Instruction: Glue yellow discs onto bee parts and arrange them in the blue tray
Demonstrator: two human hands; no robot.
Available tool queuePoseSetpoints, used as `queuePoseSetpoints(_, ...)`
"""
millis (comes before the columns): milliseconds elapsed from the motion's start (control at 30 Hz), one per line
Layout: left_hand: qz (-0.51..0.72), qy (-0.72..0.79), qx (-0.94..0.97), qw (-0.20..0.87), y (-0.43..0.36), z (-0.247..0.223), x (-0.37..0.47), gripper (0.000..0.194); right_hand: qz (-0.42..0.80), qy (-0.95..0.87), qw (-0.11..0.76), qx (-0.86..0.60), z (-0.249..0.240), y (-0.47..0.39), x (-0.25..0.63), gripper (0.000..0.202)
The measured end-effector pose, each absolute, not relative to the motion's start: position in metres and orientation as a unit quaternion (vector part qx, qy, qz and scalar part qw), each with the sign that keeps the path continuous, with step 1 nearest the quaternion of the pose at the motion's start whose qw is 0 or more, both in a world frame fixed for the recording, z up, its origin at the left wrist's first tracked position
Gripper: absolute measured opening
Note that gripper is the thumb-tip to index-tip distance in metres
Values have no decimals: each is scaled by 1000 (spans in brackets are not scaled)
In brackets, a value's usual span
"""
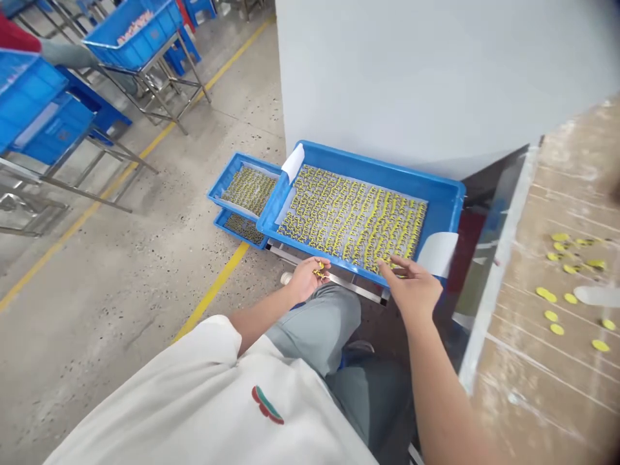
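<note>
Rows of small yellow and dark pieces (353, 216) lie on white sheeting inside a large blue tray (382, 166). My left hand (310, 276), just off the tray's near edge, is curled around a few similar small yellow and dark pieces (319, 273). Over the tray's near right part, my right hand (411, 284) reaches in with thumb and fingers apart, its fingertips at the front ends of the rows. Nothing shows between those fingers.
Two smaller blue trays (227, 169) of similar pieces stand left of the large one. At right, a brown worktable (527, 361) bears yellow discs (600, 345). Blue bins (140, 48) on metal stands and a person's red sleeve (17, 29) are at upper left.
</note>
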State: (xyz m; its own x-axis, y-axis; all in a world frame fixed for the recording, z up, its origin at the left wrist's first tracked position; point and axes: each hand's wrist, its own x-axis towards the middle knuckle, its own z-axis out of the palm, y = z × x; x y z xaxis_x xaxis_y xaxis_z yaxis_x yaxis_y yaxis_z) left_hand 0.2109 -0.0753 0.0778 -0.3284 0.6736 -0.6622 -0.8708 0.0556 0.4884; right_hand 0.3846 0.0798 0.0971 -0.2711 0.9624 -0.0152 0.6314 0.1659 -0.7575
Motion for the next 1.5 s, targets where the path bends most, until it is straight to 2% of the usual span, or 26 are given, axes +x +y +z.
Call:
queuePoseSetpoints(167, 701, 499, -95, 501, -127, 70, 145, 18, 215, -854, 121, -458, 61, 116, 246, 50)
queuePoseSetpoints(367, 698, 566, -130, 418, -185, 59, 86, 22, 169, -910, 29, -378, 7, 130, 71, 39)
queuePoseSetpoints(500, 699, 581, -154, 388, -200, 46, 71, 23, 132, -929, -24, -345, -20, 133, 30, 37)
queuePoseSetpoints(767, 705, 578, -148, 383, -182, 38, 48, 22, 105, -944, -82, -303, -41, 144, 15, 34)
queuePoseSetpoints(967, 714, 586, -100, 371, -160, 46, 27, 31, 153, -943, -70, -288, -43, 156, 23, 26)
queuePoseSetpoints(1100, 719, 586, -73, 367, -130, 58, 16, 31, 205, -923, -30, -323, -40, 156, 16, 25)
queuePoseSetpoints(1167, 728, 549, -90, 400, -109, 63, 12, 28, 239, -907, 11, -348, -35, 153, 15, 29)
queuePoseSetpoints(1300, 745, 447, -148, 472, -67, 65, 10, 23, 330, -869, 89, -358, -17, 140, 32, 49)
queuePoseSetpoints(1433, 749, 433, -171, 471, -39, 56, 13, 14, 496, -829, 123, -228, 9, 124, 63, 58)
queuePoseSetpoints(1500, 748, 446, -165, 463, -30, 52, 15, 10, 567, -800, 131, -147, 20, 118, 74, 55)
